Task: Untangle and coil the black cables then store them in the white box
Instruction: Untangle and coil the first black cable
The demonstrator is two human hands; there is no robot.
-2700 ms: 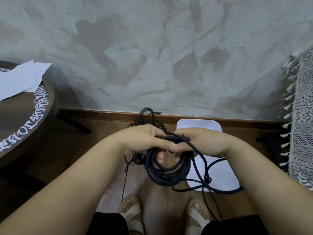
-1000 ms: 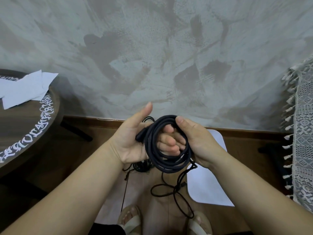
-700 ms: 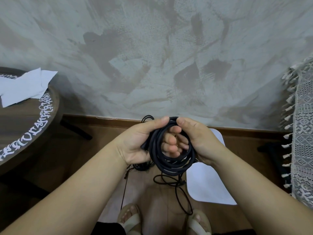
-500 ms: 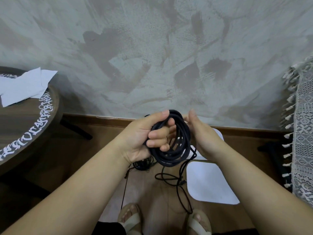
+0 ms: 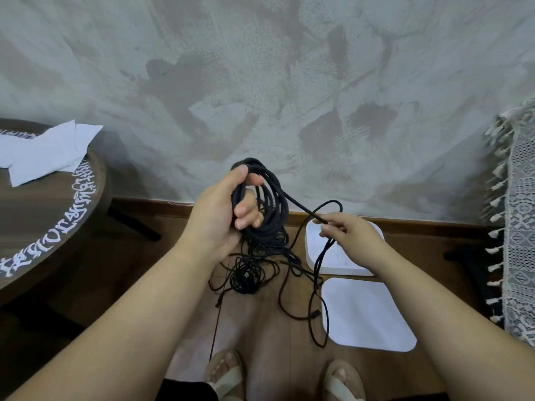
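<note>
Above the wooden floor (image 5: 260, 342), left hand (image 5: 217, 218) fingers curled round a thick black cable coil (image 5: 278, 209). Right hand (image 5: 351, 235) fingers pinched its loose strand over the rounded white box (image 5: 338, 263).

cable strand (image 5: 322, 256) across white box (image 5: 348, 263), tangle (image 5: 246, 277) beside

Left grip (image 5: 223, 215) raised at centre, fingers (image 5: 246, 215) curled tight; right grip (image 5: 351, 237) lower, fingertips (image 5: 325, 227) pinched together.

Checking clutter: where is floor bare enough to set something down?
Bare floor lies between the round table and the cable tangle, and between the flat white piece and the lace cloth. Crowded between tangle and white box.
</note>
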